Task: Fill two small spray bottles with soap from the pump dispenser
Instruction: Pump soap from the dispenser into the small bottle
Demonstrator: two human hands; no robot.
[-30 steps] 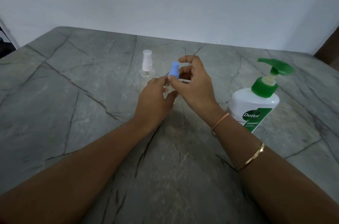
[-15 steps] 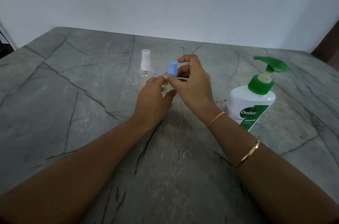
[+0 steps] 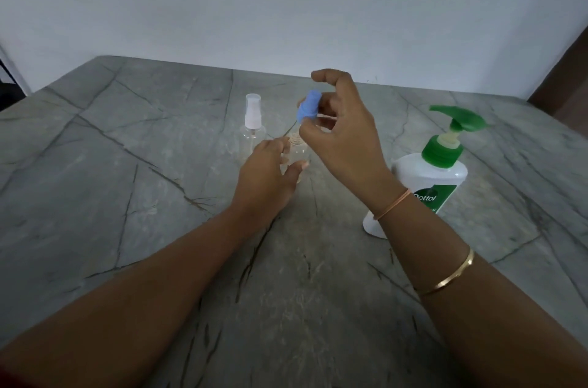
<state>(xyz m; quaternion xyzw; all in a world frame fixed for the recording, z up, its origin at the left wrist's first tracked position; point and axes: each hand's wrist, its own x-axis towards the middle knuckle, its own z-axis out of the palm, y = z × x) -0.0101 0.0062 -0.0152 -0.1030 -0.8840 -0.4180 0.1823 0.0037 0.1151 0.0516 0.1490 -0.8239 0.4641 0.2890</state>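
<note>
**Blue sprayer off, open bottle held on table**

We find the open bottle (image 3: pixel 297 153), clear and small, standing near the middle of the grey table (image 3: pixel 127 196) with its threaded neck bare. The left hand (image 3: pixel 267 176) curls loosely round its lower part, fingers and thumb on either side; we cannot tell how firmly it presses. Just above the neck, the right hand (image 3: pixel 343 136) pinches the blue sprayer (image 3: pixel 308 106) between thumb and fingers, tilted, clear of the bottle; the picture is blurred here and we cannot make out a dip tube with any certainty.

We note a second bottle (image 3: pixel 253 130), also clear, upright just left of the first and slightly farther back, its white sprayer (image 3: pixel 253 110) fitted. It touches neither hand.

The dispenser (image 3: pixel 426 184), white with a green pump, stands to the right, partly behind the right wrist. That forearm carries a thin band (image 3: pixel 393 204) and a gold bangle (image 3: pixel 448 278). A pale wall (image 3: pixel 286 5) backs the table.
</note>
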